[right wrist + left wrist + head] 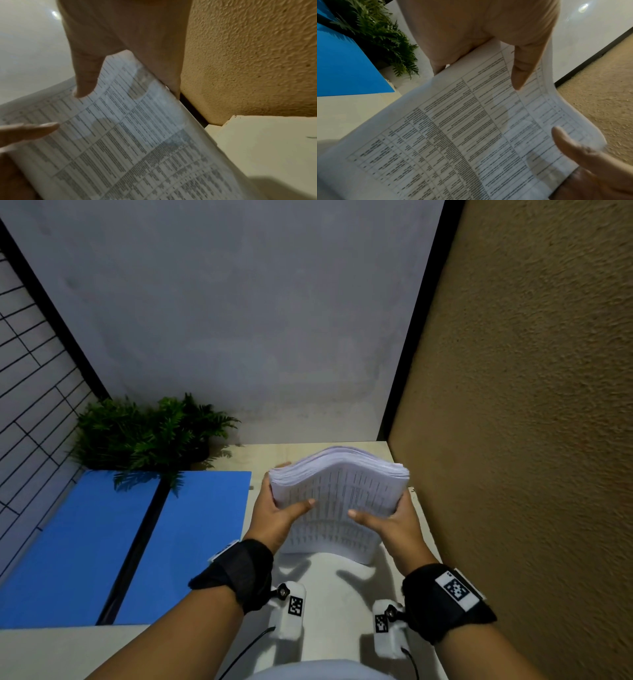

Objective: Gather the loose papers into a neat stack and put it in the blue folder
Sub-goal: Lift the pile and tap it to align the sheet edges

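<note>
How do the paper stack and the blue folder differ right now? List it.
The paper stack is white, printed, bowed and held upright off the table by the left hand and right hand; the blue folder is plain blue, lying open and flat, untouched. Both are rectangular.

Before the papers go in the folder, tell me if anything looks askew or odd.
The paper stack bows upward in the middle, held on edge between the left hand and right hand. Its top edges are fanned, not flush. The blue folder lies open to the left, with nothing odd about it.
</note>
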Tool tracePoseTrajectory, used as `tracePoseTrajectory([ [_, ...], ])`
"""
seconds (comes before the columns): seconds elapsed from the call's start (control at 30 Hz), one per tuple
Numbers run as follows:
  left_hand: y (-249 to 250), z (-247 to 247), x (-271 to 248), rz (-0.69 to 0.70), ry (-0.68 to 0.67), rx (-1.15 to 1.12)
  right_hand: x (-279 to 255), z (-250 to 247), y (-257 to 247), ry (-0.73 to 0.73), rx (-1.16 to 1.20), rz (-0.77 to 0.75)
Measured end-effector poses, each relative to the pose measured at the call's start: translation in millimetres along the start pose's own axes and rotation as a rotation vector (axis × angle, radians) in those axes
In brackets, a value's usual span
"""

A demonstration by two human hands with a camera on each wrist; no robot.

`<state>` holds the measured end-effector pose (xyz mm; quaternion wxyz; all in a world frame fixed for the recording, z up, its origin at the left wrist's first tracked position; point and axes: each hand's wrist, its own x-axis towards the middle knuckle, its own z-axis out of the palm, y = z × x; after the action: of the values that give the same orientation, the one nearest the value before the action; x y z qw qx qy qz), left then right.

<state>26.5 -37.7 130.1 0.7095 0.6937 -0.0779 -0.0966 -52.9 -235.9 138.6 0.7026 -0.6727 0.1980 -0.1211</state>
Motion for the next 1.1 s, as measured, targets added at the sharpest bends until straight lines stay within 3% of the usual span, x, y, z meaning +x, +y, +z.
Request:
tracePoseTrajectory([
  [0.17, 13, 8, -3, -0.009, -0.021, 0.107, 4, -5, 1, 0.018, 0.016, 0.025],
  [0.4, 29, -10, -1, 0.045, 0.0, -0.019, -5, -12, -13, 0.006, 0.023, -0.06],
  [0.6, 15, -8, -13, 0.054, 0.057, -0.074, -28, -1, -19, 0.114, 0.068, -0.162],
  [0.7, 11, -6, -21, 0.029, 0.027, -0.077, -34, 5, -17, 0.046, -0.007, -0.181],
  [1.0, 22, 0, -26, 0.117, 0.049, -0.121, -33, 14, -16, 0.097, -0.21, -0.408],
  [1.1, 31, 6, -24, 0.121, 0.162, -0.086, -32, 17, -16, 0.088, -0.376, -0.475],
])
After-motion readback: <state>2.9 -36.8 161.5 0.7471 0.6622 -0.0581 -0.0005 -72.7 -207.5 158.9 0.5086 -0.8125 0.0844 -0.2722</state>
